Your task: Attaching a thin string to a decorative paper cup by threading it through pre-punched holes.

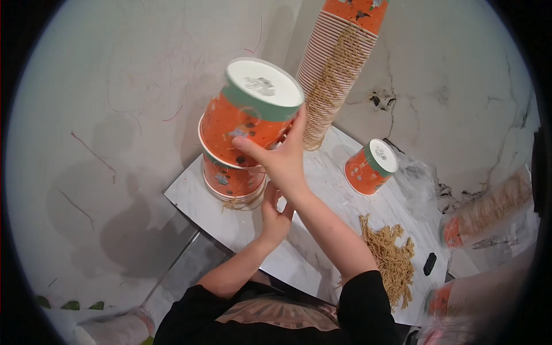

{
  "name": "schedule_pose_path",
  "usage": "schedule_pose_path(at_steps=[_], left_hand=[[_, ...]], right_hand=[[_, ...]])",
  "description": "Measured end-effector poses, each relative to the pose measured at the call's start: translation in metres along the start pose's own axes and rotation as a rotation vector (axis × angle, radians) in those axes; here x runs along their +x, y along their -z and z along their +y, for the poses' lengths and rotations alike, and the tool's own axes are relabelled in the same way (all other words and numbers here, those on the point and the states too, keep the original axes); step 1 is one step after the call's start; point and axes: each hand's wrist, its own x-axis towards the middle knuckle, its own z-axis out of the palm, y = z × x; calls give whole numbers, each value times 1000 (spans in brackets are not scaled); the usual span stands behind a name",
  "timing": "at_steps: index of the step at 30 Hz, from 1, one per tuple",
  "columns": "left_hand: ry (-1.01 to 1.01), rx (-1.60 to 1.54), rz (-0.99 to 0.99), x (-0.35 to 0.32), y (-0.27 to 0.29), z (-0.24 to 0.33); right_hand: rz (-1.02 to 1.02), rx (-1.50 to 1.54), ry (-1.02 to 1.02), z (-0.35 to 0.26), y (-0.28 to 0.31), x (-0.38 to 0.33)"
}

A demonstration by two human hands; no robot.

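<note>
My right hand (282, 155) grips an orange paper tub (247, 129) with a green band and white base, turned upside down and tilted. The tub is just over a short stack of similar upside-down tubs (227, 175) at the table's left corner; whether they touch I cannot tell. Tan twine (244, 204) lies around the low rims of that stack. My left hand (275, 217) is beside the stack's right side, below my right wrist. Its thumb and fingers are apart, and the fingertips are partly hidden.
A tall stack of tubs (336, 63), with twine along its side, rises at the back of the marble-patterned table (310, 264). One upside-down tub (371, 167) stands right of it. A twine heap (394, 259) and small black object (429, 263) lie at right. Plastic-wrapped tub stacks (489, 210) are beyond.
</note>
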Motion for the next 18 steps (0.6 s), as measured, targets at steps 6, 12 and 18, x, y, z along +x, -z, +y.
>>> schedule_pose_path(at_steps=[6, 12, 18], left_hand=[[14, -40, 145, -23, 8, -19], [-2, 154, 188, -32, 10, -21], [509, -239, 188, -36, 23, -40]], right_hand=[[84, -382, 78, 16, -28, -20], [98, -498, 11, 36, -30, -41], [-41, -558, -44, 53, -10, -59]])
